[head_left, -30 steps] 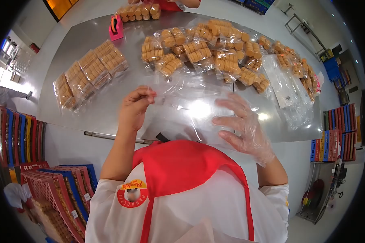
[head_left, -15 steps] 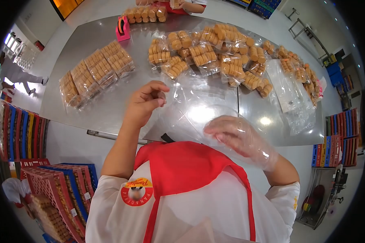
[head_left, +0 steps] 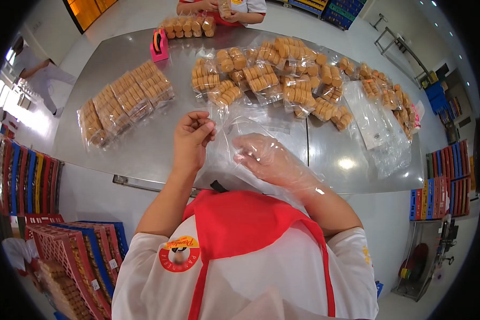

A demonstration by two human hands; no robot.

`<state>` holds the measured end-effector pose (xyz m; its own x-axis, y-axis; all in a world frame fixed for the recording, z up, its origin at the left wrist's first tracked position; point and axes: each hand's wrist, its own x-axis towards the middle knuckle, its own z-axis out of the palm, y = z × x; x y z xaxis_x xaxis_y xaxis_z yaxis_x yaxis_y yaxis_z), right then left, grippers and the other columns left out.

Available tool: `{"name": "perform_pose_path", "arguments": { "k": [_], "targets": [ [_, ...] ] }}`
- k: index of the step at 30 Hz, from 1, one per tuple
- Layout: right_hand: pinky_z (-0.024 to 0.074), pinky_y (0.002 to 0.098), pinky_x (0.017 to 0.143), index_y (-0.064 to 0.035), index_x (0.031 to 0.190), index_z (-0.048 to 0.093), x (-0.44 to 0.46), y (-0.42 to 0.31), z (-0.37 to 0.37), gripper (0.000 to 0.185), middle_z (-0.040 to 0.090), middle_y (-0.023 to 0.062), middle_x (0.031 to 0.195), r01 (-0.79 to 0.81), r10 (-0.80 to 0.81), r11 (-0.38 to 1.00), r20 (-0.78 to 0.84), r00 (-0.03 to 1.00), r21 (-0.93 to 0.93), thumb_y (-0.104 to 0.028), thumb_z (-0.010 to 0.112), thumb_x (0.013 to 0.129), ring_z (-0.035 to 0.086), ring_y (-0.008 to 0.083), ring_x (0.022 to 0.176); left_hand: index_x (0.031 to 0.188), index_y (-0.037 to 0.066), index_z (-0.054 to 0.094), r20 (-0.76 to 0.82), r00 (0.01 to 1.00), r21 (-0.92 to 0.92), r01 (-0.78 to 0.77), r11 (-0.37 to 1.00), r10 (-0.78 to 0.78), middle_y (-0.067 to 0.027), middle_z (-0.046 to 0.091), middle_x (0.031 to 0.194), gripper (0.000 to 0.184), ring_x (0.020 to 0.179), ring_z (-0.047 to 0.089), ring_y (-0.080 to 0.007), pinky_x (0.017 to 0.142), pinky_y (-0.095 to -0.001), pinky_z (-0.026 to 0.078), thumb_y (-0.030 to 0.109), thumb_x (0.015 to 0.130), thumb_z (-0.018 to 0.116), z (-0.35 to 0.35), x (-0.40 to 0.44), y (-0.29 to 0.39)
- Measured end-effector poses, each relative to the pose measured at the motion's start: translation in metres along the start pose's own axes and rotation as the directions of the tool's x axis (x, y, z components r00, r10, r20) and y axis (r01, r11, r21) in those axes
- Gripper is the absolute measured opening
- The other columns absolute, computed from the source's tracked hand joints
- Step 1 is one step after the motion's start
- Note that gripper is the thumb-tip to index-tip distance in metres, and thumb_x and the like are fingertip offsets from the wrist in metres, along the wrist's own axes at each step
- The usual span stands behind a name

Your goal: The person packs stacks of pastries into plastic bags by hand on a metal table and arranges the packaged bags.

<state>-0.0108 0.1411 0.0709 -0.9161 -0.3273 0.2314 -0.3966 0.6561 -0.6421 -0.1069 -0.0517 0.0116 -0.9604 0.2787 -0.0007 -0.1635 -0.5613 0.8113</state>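
My left hand (head_left: 193, 140) is bare and closed, thumb and fingertips pinching the edge of a clear plastic bag (head_left: 224, 125) over the near middle of the table. Facing it, my right hand (head_left: 264, 158) is covered to the wrist in thin clear plastic. Its curled fingers appear closed on the film of the same bag, though glare blurs where one plastic layer ends. Just beyond my hands lie several clear packs of round biscuits (head_left: 225, 94), piled loosely. A row of flat biscuit packs (head_left: 112, 108) lies to the left.
A pink tape dispenser (head_left: 159, 47) stands at the far left of the metal table (head_left: 160, 133). Clear plastic bags (head_left: 376, 122) lie on the right, beside more packs. Across the table, a person (head_left: 226, 10) holds a pack near stacked biscuits (head_left: 189, 25). Crates (head_left: 85, 256) stand at lower left.
My right hand has moved left, close to my left hand, and the bag's film between them has gathered. The person across the table shows more fully; another at far left has shifted.
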Motion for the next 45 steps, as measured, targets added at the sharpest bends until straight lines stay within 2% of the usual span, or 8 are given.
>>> {"name": "perform_pose_path", "arguments": {
  "k": [3,7,12,20,27,30,35,45],
  "targets": [
    [0.0513,0.0389,0.088,-0.0097,0.137,0.051,0.005,0.003,0.012,0.066,0.051,0.0167,0.137,0.083,-0.079,0.996,-0.129,0.989,0.022,-0.025,0.08,0.08,0.059,0.0302,0.111,0.109,0.001,0.057,-0.083,0.996,0.019,-0.014,1.0,0.015,-0.0049,0.062,0.085,0.023,0.072,0.059,-0.013,0.064,-0.0257,0.048,-0.003,0.087,0.065,0.0,-0.007,-0.013],
    [0.0509,0.0396,0.088,-0.0049,0.127,0.058,0.025,-0.016,-0.004,0.055,0.063,0.0173,0.12,-0.263,0.222,0.96,0.309,0.925,0.096,-0.022,0.081,0.079,0.063,0.0291,0.103,0.109,0.003,0.057,-0.164,0.981,0.045,-0.096,0.994,0.102,-0.0018,0.059,0.084,0.022,0.069,0.056,-0.0125,0.063,-0.025,0.046,-0.001,0.088,0.063,-0.017,-0.007,-0.01],
    [0.0479,0.0441,0.094,0.0007,0.12,0.062,0.023,-0.006,0.028,0.04,0.067,0.0213,0.111,-0.012,0.012,1.0,-0.074,0.997,0.0,-0.023,0.066,0.089,0.061,0.0382,0.108,0.11,0.006,0.058,-0.257,0.965,0.092,-0.022,0.996,0.045,0.0009,0.056,0.085,0.018,0.069,0.054,-0.0095,0.062,-0.0246,0.045,0.003,0.092,0.057,-0.03,-0.012,-0.027],
    [0.0526,0.0312,0.077,0.0012,0.107,0.069,-0.1,0.055,-0.025,0.021,0.07,0.0137,0.092,-0.551,0.684,0.67,-0.125,0.719,0.498,-0.013,0.066,0.092,0.065,0.0203,0.085,0.114,0.006,0.059,-0.309,0.946,0.293,0.001,0.956,0.094,0.0002,0.058,0.093,0.021,0.08,0.055,-0.0106,0.072,-0.0246,0.047,0.011,0.094,0.06,-0.125,0.071,-0.033],
    [0.0529,0.0325,0.076,0.0002,0.105,0.068,-0.053,0.062,-0.071,0.018,0.069,0.0118,0.097,-0.357,0.235,0.934,-0.708,0.666,-0.026,-0.01,0.066,0.09,0.066,0.0209,0.087,0.13,-0.003,0.048,-0.572,0.676,0.559,-0.094,0.824,0.465,-0.0154,0.042,0.132,0.043,0.12,0.044,-0.0231,0.105,-0.0346,0.035,0.025,0.099,0.057,-0.122,0.008,-0.072],
    [0.0521,0.0432,0.082,-0.0013,0.103,0.067,0.013,0.072,-0.069,0.021,0.068,0.0121,0.101,-0.227,-0.168,0.835,-0.626,0.762,-0.501,-0.011,0.067,0.084,0.066,0.0291,0.092,0.127,-0.002,0.047,-0.338,0.82,0.715,-0.095,0.693,0.461,-0.0135,0.044,0.126,0.036,0.115,0.046,-0.0228,0.102,-0.0355,0.037,0.02,0.099,0.054,-0.11,-0.034,-0.076],
    [0.0467,0.0409,0.088,-0.008,0.104,0.066,0.084,0.101,-0.023,0.025,0.063,0.011,0.108,-0.163,0.034,0.522,-0.171,0.985,-0.837,-0.018,0.067,0.081,0.059,0.0273,0.105,0.125,-0.001,0.048,-0.255,0.874,0.697,-0.131,0.705,0.414,-0.0123,0.044,0.122,0.032,0.11,0.047,-0.0217,0.097,-0.0349,0.04,0.016,0.097,0.053,-0.11,-0.033,-0.077],
    [0.0454,0.0376,0.081,-0.0111,0.097,0.066,0.081,0.14,-0.042,0.016,0.062,0.0054,0.097,0.023,-0.151,0.413,-0.044,0.988,-0.91,-0.015,0.059,0.083,0.058,0.0226,0.099,0.119,0.001,0.051,-0.169,0.864,0.75,-0.199,0.631,0.474,-0.0124,0.046,0.119,0.029,0.106,0.049,-0.0239,0.095,-0.0351,0.041,0.01,0.092,0.057,-0.104,-0.041,-0.066]
  ]
}}
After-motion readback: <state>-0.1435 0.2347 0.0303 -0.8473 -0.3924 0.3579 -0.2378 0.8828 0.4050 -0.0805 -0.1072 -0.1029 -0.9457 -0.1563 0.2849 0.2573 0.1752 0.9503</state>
